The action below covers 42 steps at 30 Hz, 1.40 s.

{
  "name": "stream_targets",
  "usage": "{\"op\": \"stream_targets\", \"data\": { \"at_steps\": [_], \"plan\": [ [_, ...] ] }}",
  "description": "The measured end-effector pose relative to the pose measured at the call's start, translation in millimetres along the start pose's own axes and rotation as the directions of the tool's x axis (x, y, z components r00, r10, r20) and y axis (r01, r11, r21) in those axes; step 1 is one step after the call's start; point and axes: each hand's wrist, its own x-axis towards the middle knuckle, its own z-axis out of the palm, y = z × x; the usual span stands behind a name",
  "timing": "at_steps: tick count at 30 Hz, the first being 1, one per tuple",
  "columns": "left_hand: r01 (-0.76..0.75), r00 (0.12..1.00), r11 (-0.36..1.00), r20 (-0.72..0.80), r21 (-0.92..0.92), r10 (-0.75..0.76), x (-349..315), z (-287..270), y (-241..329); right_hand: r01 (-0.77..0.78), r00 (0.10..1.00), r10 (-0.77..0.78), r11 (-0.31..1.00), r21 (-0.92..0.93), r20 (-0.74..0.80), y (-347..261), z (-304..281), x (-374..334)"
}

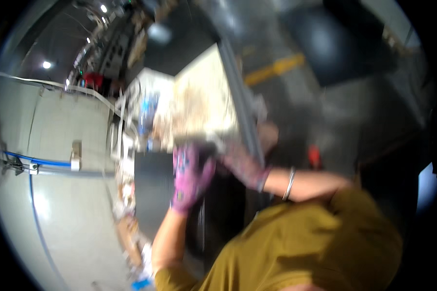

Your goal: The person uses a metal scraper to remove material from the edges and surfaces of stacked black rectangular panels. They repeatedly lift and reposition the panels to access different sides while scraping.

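My left hand [192, 177], in a pink patterned glove, points away from me with its thumb apart from the fingers. Its fingertips reach the near edge of a pale, brown-stained flat surface [206, 99], and I see nothing held in it. Close by on the right is my right hand [243, 165], also in a pinkish glove, with a bracelet [289, 184] on the wrist. Motion smears its fingers, so whether they grip anything is unclear. A small greyish patch between the hands is too blurred to name. Dark panels lie below the hands.
A grey rail [238, 92] runs along the right side of the pale surface. Something blue and clear, bottle-like [147, 114], stands at its left. Pale cabinet-like panels [73, 213] fill the left side. A yellow floor stripe [277, 68] and a red object [314, 156] show at right.
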Motion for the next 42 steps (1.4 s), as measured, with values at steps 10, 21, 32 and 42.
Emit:
{"op": "stream_targets", "data": {
  "at_steps": [10, 21, 32, 42],
  "plan": [
    [0.572, 0.694, 0.727, -0.248, -0.38, -0.676, -179.9, -88.4, -91.8, -0.507, 0.86, 0.46, 0.732, 0.454, 0.219, -39.4, 4.2, 22.4],
    [0.888, 0.46, 0.419, 0.425, -0.191, -0.78, -281.1, -81.4, 49.1, -0.504, 0.857, 0.409, 0.793, 0.341, 0.314, -26.0, -11.0, 24.7],
    [0.959, 0.28, 0.283, 0.131, 0.005, -0.951, -334.5, -17.3, 118.2, -0.436, 0.9, 0.399, 0.808, 0.397, 0.177, -47.5, -5.5, 30.3],
    [0.832, 0.411, 0.54, 0.513, 0.127, -0.754, -351.4, -94.4, 88.1, -0.451, 0.892, 0.43, 0.813, 0.369, 0.143, -50.6, -3.3, 34.1]
  ]
}}
